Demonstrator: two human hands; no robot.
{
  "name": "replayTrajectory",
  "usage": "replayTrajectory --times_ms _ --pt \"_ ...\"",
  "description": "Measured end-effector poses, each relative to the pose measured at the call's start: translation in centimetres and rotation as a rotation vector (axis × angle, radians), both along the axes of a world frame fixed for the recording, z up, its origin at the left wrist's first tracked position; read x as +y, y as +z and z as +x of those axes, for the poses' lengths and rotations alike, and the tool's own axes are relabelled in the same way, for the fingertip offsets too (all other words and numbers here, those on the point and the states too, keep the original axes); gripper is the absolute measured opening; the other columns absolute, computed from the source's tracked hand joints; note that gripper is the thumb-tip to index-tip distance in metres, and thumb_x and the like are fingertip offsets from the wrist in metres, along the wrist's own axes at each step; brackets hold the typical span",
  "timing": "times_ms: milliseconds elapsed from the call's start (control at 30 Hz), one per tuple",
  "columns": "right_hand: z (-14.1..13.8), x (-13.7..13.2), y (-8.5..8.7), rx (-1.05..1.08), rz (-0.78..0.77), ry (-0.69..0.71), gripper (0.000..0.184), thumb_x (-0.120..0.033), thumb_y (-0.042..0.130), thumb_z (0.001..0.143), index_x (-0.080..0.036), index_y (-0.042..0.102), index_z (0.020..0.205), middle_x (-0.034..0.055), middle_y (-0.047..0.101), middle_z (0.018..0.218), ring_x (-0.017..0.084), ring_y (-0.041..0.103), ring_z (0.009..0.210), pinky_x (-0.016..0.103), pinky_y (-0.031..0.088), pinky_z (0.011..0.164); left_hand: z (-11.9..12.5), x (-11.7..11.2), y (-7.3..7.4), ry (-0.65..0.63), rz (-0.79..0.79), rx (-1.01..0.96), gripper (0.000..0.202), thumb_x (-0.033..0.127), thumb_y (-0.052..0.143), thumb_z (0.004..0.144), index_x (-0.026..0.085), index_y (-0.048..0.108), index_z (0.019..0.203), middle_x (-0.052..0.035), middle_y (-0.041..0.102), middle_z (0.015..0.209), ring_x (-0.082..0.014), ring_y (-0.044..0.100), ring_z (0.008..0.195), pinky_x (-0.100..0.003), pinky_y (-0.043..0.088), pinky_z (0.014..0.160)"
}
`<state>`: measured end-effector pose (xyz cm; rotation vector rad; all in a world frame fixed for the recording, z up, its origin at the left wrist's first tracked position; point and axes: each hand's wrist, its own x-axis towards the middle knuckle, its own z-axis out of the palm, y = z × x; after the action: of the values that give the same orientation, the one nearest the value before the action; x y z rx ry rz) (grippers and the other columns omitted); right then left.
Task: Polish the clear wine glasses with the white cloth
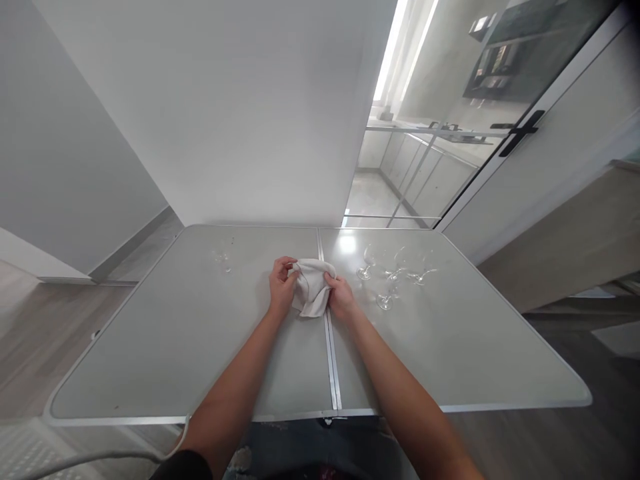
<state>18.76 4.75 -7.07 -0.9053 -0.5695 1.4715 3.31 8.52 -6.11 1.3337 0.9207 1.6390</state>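
A white cloth (pixel 314 288) is bunched between my two hands over the middle of the table. My left hand (pixel 283 281) is closed on its left side, thumb and fingers pinching the fabric. On the right side, my right hand (pixel 341 293) grips the cloth with the thumb on top. Whether anything is wrapped inside the cloth is hidden. To the right of my right hand, several clear stemmed glasses stand or lie close together, among them one glass (pixel 384 301) nearest to me. Farther left, another small clear glass (pixel 225 261) is faintly visible on the table.
The light grey folding table (pixel 150 353) has a metal rim and a metal seam (pixel 332 367) down its middle. A white wall (pixel 240 120) rises behind it. At the right back is a glazed door with a black handle (pixel 523 132). A pale cable (pixel 110 455) runs past my left forearm.
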Motion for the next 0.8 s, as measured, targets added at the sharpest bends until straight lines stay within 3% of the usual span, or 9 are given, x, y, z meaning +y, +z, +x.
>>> replayTrajectory --times_ms 100,233,333,433,500,567,667,800 --pt "0.5 0.2 -0.3 0.15 -0.017 0.055 0.026 -0.038 0.071 0.083 -0.017 0.073 0.097 0.0076 0.078 0.1 0.025 0.071 0.1 0.035 0.056 0.092 -1.4 0.3 1.1 0.158 -0.013 0.01 0.024 0.025 0.066 0.082 0.022 0.061 0.106 -0.0061 0.057 0.116 -0.0154 0.059 0.096 -0.025 0.051 0.076" --pt "1.2 0.6 -0.3 0.331 0.003 0.045 0.022 -0.029 0.062 0.083 -0.019 0.072 0.1 0.0053 0.078 0.102 0.025 0.07 0.107 0.038 0.055 0.099 -5.1 0.7 3.4 0.494 -0.002 0.187 0.018 0.022 0.06 0.088 0.022 0.057 0.105 -0.0062 0.055 0.113 -0.0149 0.057 0.094 -0.026 0.049 0.075" --pt "1.3 0.7 -0.3 0.339 0.092 -0.011 0.023 -0.025 0.06 0.082 -0.021 0.071 0.101 0.0034 0.076 0.11 0.023 0.068 0.111 0.038 0.054 0.102 -8.6 1.3 4.2 0.775 -0.008 0.294 0.024 0.02 0.061 0.087 0.022 0.053 0.109 -0.0085 0.05 0.117 -0.0167 0.055 0.096 -0.031 0.049 0.081" --pt "1.2 0.7 -0.4 0.269 0.148 -0.053 0.022 -0.027 0.063 0.082 -0.022 0.071 0.102 0.0023 0.075 0.114 0.022 0.066 0.114 0.038 0.052 0.103 -11.7 2.4 3.6 0.96 -0.038 0.354 0.048 0.029 0.071 0.084 0.021 0.045 0.124 -0.0134 0.043 0.128 -0.0219 0.053 0.109 -0.042 0.046 0.098" --pt "1.1 0.7 -0.6 0.215 0.161 -0.073 0.023 -0.028 0.067 0.081 -0.022 0.071 0.102 0.0022 0.075 0.112 0.022 0.066 0.113 0.038 0.053 0.101 -13.2 3.4 2.4 0.926 -0.098 0.404 0.069 0.036 0.079 0.078 0.02 0.039 0.132 -0.0166 0.044 0.131 -0.0271 0.052 0.118 -0.048 0.04 0.106" --pt "1.0 0.8 -0.9 0.163 0.162 -0.111 0.024 -0.027 0.073 0.078 -0.021 0.072 0.101 0.0027 0.075 0.109 0.022 0.068 0.108 0.038 0.054 0.097 -14.2 4.5 1.2 0.803 -0.159 0.426 0.08 0.039 0.083 0.074 0.019 0.035 0.135 -0.0191 0.048 0.132 -0.0313 0.05 0.126 -0.051 0.039 0.109" --pt "1.0 1.1 -1.6 0.111 0.144 -0.193 0.025 -0.026 0.082 0.073 -0.019 0.074 0.096 0.0039 0.076 0.1 0.021 0.07 0.096 0.036 0.055 0.09 -14.8 6.1 -0.2 0.654 -0.163 0.395 0.07 0.04 0.075 0.082 0.021 0.034 0.136 -0.0194 0.055 0.133 -0.0293 0.055 0.126 -0.047 0.043 0.105" --pt "1.1 1.4 -2.2 0.052 0.151 -0.234 0.028 -0.027 0.085 0.07 -0.016 0.075 0.093 0.0066 0.076 0.1 0.02 0.069 0.093 0.035 0.054 0.087 -14.0 6.5 -0.1 0.624 -0.058 0.397 0.055 0.042 0.066 0.09 0.023 0.04 0.135 -0.0122 0.069 0.113 -0.02 0.069 0.096 -0.036 0.052 0.089"
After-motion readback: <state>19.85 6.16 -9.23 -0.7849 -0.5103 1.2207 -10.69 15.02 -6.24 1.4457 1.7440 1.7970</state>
